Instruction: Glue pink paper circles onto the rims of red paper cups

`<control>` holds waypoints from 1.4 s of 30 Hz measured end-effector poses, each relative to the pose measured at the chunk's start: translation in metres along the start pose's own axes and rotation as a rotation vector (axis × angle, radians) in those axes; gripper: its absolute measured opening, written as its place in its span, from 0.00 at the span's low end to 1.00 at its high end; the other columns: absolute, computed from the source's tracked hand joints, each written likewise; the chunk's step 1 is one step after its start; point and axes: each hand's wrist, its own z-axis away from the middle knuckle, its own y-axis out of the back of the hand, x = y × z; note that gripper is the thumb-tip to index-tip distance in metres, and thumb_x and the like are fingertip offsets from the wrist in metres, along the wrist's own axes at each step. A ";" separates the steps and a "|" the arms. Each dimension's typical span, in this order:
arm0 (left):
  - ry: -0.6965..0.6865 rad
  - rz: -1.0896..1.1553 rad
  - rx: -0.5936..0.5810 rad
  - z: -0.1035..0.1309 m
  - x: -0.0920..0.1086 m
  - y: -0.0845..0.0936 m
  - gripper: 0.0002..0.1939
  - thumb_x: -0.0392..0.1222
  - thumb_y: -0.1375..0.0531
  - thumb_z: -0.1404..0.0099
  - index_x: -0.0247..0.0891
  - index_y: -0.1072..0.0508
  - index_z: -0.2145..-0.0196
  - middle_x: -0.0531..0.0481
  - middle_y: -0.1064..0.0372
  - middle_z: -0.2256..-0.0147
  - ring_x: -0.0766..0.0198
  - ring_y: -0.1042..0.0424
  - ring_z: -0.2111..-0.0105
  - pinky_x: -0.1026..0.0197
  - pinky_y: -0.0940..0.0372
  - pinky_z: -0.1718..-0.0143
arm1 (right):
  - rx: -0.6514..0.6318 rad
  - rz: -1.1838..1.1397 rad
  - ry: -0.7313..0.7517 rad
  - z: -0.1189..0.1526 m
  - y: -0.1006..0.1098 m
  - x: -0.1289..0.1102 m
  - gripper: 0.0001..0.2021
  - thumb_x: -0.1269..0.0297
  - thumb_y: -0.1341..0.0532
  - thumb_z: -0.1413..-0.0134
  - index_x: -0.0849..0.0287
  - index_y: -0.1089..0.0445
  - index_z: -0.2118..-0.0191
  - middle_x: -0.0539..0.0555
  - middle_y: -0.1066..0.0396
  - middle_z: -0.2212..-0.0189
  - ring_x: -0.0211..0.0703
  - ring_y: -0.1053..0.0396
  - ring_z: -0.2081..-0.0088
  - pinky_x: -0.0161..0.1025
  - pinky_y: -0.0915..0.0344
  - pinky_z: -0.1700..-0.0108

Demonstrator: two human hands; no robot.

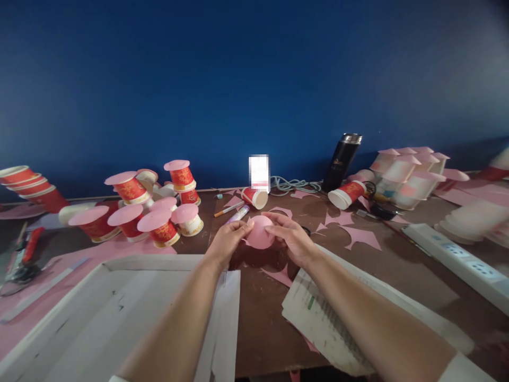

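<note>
Pinching pink paper disc by opposite edges, using left hand and right hand. Note brown tabletop strip nearer, between white tray and printed sheet.

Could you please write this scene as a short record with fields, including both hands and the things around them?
Left hand: left hand, grip on edge of pink disc
Right hand: right hand, thumb and fingers pinching the same disc
Left side: disc-topped red cups; white tray, partly behind left forearm
Back: black flask before blue wall
Right side: pink scraps; white power strip
Surface: brown table
</note>
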 end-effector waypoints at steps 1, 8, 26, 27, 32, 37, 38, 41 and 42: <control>0.000 -0.008 0.002 0.000 0.000 0.001 0.21 0.59 0.37 0.48 0.36 0.28 0.71 0.52 0.32 0.77 0.67 0.35 0.78 0.64 0.41 0.74 | 0.002 0.003 0.006 0.000 0.000 0.001 0.23 0.63 0.33 0.60 0.57 0.28 0.53 0.46 0.31 0.74 0.30 0.41 0.78 0.30 0.47 0.76; -0.190 -0.738 0.356 -0.006 0.000 0.017 0.20 0.58 0.44 0.42 0.39 0.27 0.77 0.51 0.34 0.80 0.62 0.35 0.77 0.63 0.48 0.74 | 0.116 0.082 0.092 -0.019 0.005 0.007 0.23 0.64 0.35 0.59 0.54 0.28 0.52 0.51 0.27 0.61 0.30 0.40 0.78 0.30 0.47 0.79; -0.343 -1.328 0.510 -0.016 -0.010 0.037 0.16 0.46 0.47 0.35 0.40 0.27 0.53 0.42 0.32 0.57 0.53 0.32 0.56 0.56 0.39 0.55 | 0.153 0.342 0.174 -0.085 -0.010 0.022 0.24 0.67 0.39 0.55 0.54 0.29 0.48 0.49 0.26 0.72 0.36 0.30 0.74 0.30 0.39 0.78; -0.334 -1.329 0.501 -0.019 -0.013 0.038 0.17 0.47 0.47 0.35 0.39 0.27 0.53 0.41 0.31 0.56 0.53 0.33 0.55 0.56 0.39 0.54 | 0.181 0.294 0.167 -0.084 -0.008 0.020 0.24 0.67 0.38 0.56 0.54 0.29 0.49 0.50 0.26 0.71 0.37 0.29 0.72 0.29 0.40 0.78; -0.246 -1.341 0.413 -0.025 -0.019 0.041 0.18 0.47 0.43 0.38 0.37 0.27 0.53 0.40 0.30 0.56 0.52 0.32 0.55 0.55 0.39 0.53 | 0.207 -0.108 0.161 -0.069 0.004 -0.004 0.19 0.69 0.35 0.57 0.57 0.27 0.55 0.51 0.26 0.67 0.33 0.30 0.71 0.26 0.41 0.80; -0.224 -1.319 0.395 -0.025 -0.019 0.041 0.16 0.41 0.43 0.39 0.37 0.27 0.53 0.41 0.29 0.57 0.52 0.32 0.56 0.56 0.38 0.55 | 0.134 -0.473 0.067 -0.055 0.017 -0.030 0.08 0.74 0.34 0.55 0.63 0.28 0.65 0.47 0.33 0.78 0.26 0.40 0.80 0.21 0.44 0.83; -0.231 -1.317 0.398 -0.024 -0.019 0.041 0.16 0.41 0.43 0.39 0.37 0.27 0.54 0.41 0.29 0.58 0.52 0.31 0.56 0.56 0.38 0.55 | 0.139 -0.502 0.032 -0.053 0.018 -0.032 0.06 0.75 0.35 0.55 0.63 0.30 0.68 0.46 0.35 0.79 0.25 0.41 0.81 0.21 0.45 0.84; -0.261 -1.323 0.401 -0.023 -0.019 0.041 0.14 0.41 0.44 0.39 0.38 0.26 0.56 0.41 0.29 0.60 0.52 0.31 0.57 0.56 0.38 0.56 | 0.114 -0.513 -0.070 -0.044 0.018 -0.037 0.06 0.77 0.36 0.54 0.62 0.34 0.73 0.44 0.42 0.82 0.23 0.46 0.84 0.20 0.48 0.86; -0.265 -1.331 0.402 -0.023 -0.019 0.041 0.14 0.41 0.45 0.39 0.38 0.26 0.56 0.41 0.29 0.60 0.52 0.31 0.58 0.56 0.38 0.57 | 0.098 -0.512 -0.105 -0.041 0.017 -0.037 0.06 0.77 0.36 0.53 0.63 0.34 0.73 0.44 0.43 0.82 0.23 0.47 0.84 0.20 0.49 0.87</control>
